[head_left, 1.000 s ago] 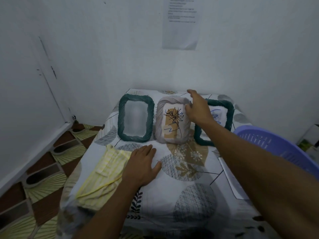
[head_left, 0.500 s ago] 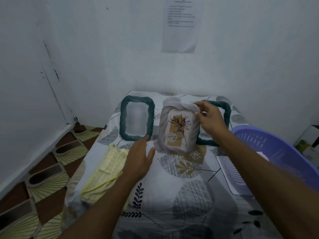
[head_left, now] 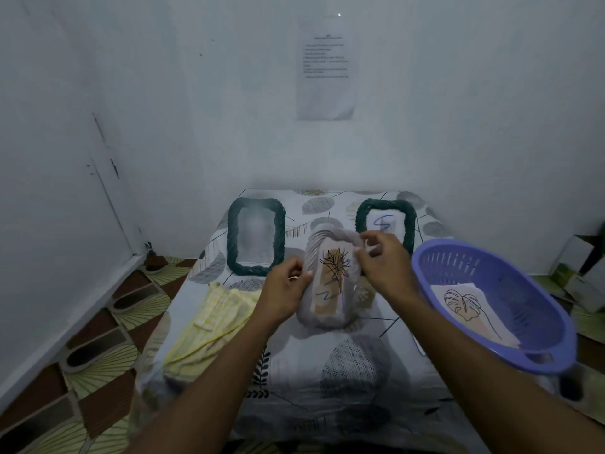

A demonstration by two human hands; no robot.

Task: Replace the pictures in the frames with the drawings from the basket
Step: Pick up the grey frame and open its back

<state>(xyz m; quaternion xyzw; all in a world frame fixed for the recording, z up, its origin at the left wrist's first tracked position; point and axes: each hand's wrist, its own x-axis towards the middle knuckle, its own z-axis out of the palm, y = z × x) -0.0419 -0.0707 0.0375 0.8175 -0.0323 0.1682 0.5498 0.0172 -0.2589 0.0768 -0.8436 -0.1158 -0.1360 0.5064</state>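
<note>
A grey rope-rimmed frame [head_left: 330, 286] with a tan plant picture is lifted over the middle of the patterned bed. My left hand [head_left: 284, 288] grips its left edge and my right hand [head_left: 381, 265] grips its upper right edge. Two dark green frames lean at the back: the left green frame [head_left: 256, 236] has a blurred picture, the right green frame [head_left: 386, 221] shows a blue scribble and is partly hidden by my right hand. A purple basket [head_left: 484, 309] at the right holds leaf drawings [head_left: 471, 309].
A yellow striped cloth [head_left: 209, 326] lies on the bed [head_left: 327, 371] at the left. White walls close in behind and to the left, with a printed sheet [head_left: 325, 67] taped up. Cardboard boxes [head_left: 579, 273] stand at the far right on the patterned floor.
The grey frame went from standing between the green frames to being lifted toward me. My left hand left the bed and took hold of its left edge. The basket came further into view.
</note>
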